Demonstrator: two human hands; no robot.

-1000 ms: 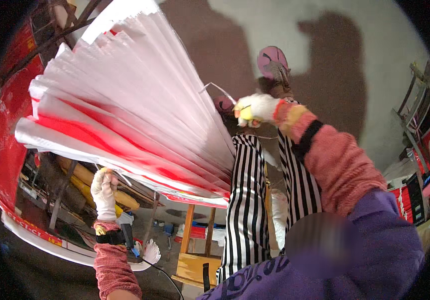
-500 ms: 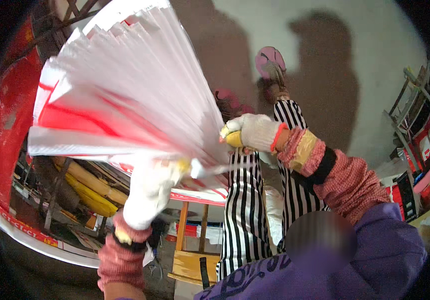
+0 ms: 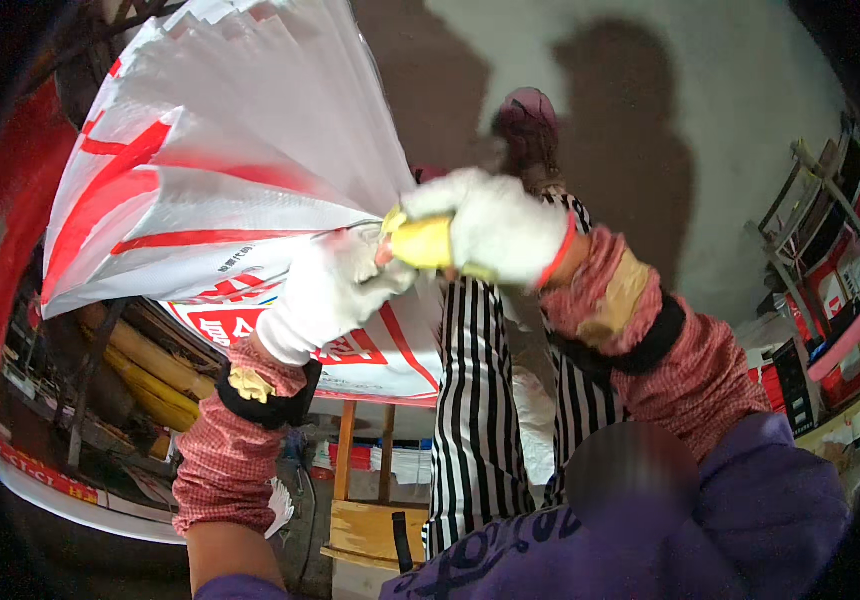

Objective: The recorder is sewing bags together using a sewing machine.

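Since the earlier frame, both gloved hands have met at the gathered neck of the white-and-red woven sack (image 3: 220,170), held high at upper left. Right hand (image 3: 485,230) has its grip closed around the bunched neck; left hand (image 3: 325,290) clamps the fabric just below, touching it.

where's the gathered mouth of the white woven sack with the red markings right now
In the head view, the gathered mouth of the white woven sack with red markings sits centre frame, pinched between the gloved left hand and gloved right hand.

Person in black-and-white striped clothing (image 3: 475,400) at centre, wooden stool (image 3: 365,520) at 6 o'clock, yellow pipes (image 3: 145,370) at 8 o'clock, red crates (image 3: 840,290) at 3 o'clock
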